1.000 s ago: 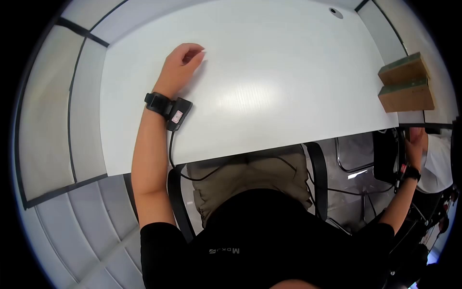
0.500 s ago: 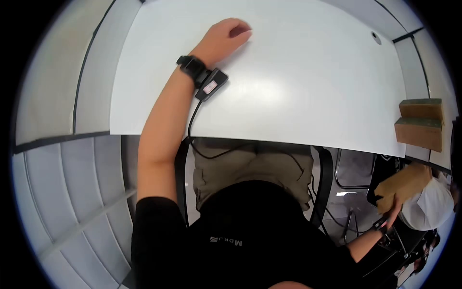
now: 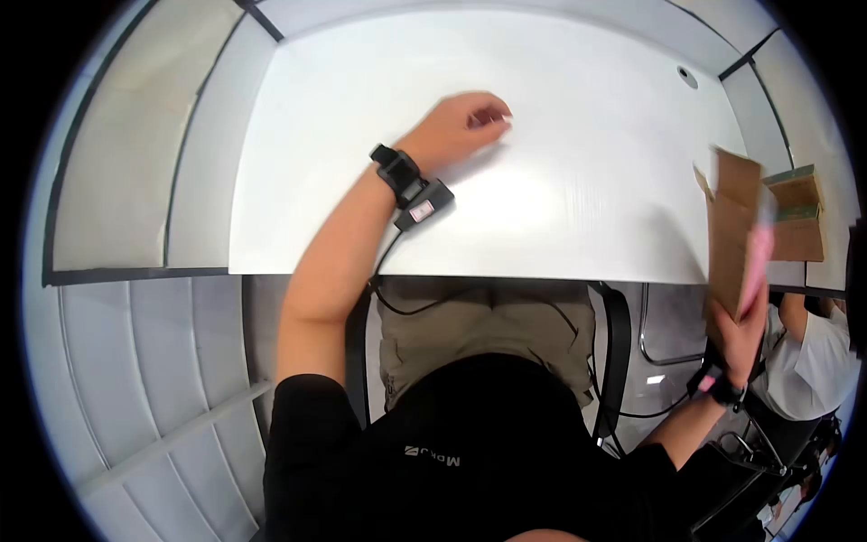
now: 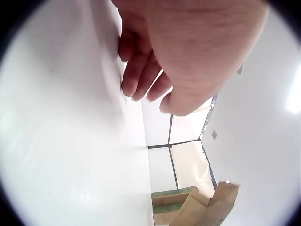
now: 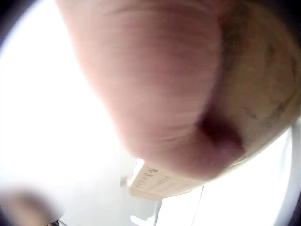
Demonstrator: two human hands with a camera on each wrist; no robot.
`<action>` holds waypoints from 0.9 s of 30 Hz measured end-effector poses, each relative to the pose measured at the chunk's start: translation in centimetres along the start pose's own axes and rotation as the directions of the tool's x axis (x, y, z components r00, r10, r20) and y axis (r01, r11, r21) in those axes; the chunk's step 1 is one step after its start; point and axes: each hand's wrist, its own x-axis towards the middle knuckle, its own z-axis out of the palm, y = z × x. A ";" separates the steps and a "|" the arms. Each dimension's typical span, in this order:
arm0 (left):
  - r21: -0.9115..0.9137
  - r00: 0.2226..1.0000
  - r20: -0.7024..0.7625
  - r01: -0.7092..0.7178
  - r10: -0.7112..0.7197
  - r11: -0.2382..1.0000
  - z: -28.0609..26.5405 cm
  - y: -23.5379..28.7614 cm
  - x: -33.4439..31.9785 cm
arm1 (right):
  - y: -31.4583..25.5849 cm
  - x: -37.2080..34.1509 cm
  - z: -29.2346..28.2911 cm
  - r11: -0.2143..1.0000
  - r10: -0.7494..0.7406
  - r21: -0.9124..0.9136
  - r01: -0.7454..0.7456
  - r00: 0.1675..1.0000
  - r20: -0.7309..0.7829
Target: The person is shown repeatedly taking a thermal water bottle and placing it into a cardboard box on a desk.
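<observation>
cardboard box [image 3: 730, 235] | clasped in right grip [image 3: 742, 341], jutting forward past it | left grip [image 3: 459, 134] loosely curled, empty

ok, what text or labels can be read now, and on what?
"MDKJ", probably: print on the black shirt, upside down.
Label on left wrist's black device: too small.
Characters on pale carton below right hand, right-wrist view: blurred.
Marks on held carton: blurred.
Pink patch on right wrist's device: blurred.
</observation>
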 end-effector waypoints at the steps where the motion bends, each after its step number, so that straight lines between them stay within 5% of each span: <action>1: -0.040 0.999 0.045 0.010 -0.008 0.999 0.0 0.5 -0.1 | -2.4 2.4 2.4 0.993 -0.073 -0.097 0.073 0.997 0.003; 2: -0.053 0.998 0.065 0.000 0.003 0.999 0.1 0.9 -0.3 | -4.7 4.3 4.2 0.949 -0.236 -0.209 0.235 0.971 0.020; 7: -0.115 0.977 0.208 -0.019 0.042 0.993 -0.4 1.2 -0.4 | -14.4 10.7 12.3 0.873 -0.427 -0.191 0.449 0.892 0.148; 12: -0.530 0.983 -0.091 -0.185 0.161 0.828 1.2 0.1 0.3 | -19.3 14.8 19.7 0.856 -0.503 -0.019 0.516 0.842 0.193; 16: -0.671 0.953 -0.302 -0.185 -0.037 0.718 -0.8 1.1 -0.5 | -22.4 15.4 24.6 0.824 -0.564 0.065 0.564 0.802 0.198; 18: -0.788 0.949 -0.291 -0.167 -0.121 0.592 -2.3 0.9 -1.0 | -23.9 15.8 26.1 0.800 -0.599 0.097 0.593 0.776 0.197; 22: -0.877 0.940 -0.289 -0.184 -0.181 0.444 -2.2 0.5 -0.2 | -23.2 16.9 26.7 0.915 -0.329 0.366 0.169 0.838 0.435; 25: -0.913 0.950 -0.218 -0.118 -0.223 0.390 -1.9 0.4 -0.2 | -18.6 18.7 27.3 0.592 -0.280 0.705 -0.390 0.721 0.634; 27: -0.929 0.954 -0.192 -0.102 -0.228 0.356 -1.9 0.3 0.0 | -16.3 19.2 27.6 0.564 -0.246 0.754 -0.337 0.803 0.543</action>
